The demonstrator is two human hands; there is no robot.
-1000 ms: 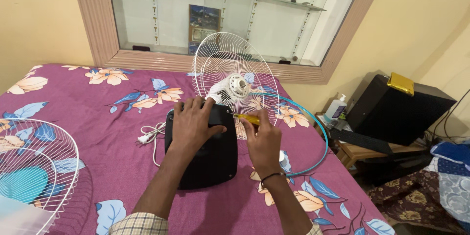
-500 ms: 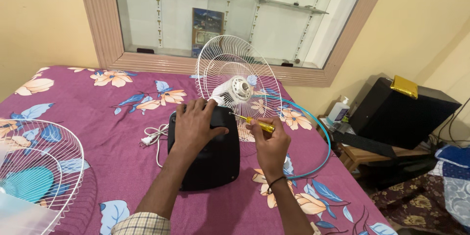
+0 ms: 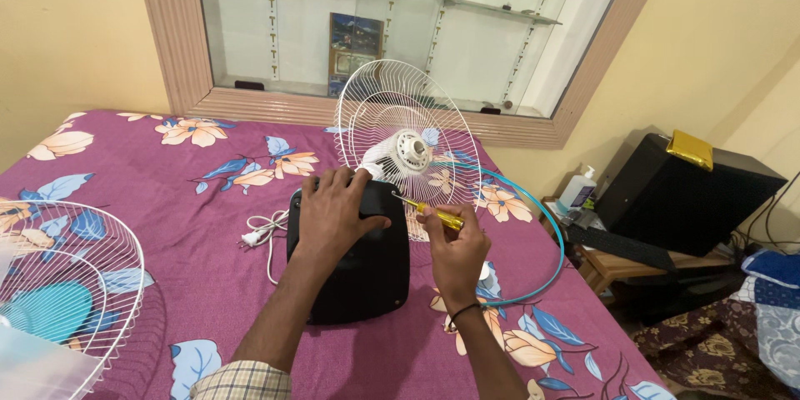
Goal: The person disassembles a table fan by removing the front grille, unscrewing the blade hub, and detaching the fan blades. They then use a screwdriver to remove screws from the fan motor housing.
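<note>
— How are the hands set?

— The left hand (image 3: 333, 215) lies flat, fingers spread, on the top edge of the fan's black base (image 3: 357, 260), which rests on the bed. The right hand (image 3: 455, 243) is curled, fingertips pinching the yellow handle of a screwdriver (image 3: 432, 211); its thin shaft slants up and left toward the top right corner of the base, just beside the left thumb.

— And the rest of the fan?

— The white wire guard (image 3: 406, 135) stands tilted just behind the base, with the white motor hub at its middle. A teal ring (image 3: 546, 229) lies on the bed to the right, curving behind the right hand. A white cord with its plug (image 3: 258, 231) sits left of the base.

— What about the surface and the room?

— The bed carries a purple floral sheet (image 3: 167, 175). A second wire guard (image 3: 71, 279) rests at the left edge. Behind is a wood-framed glass recess with shelves (image 3: 400, 25); to the right, a black box (image 3: 683, 192) and a pump bottle (image 3: 577, 186).
</note>
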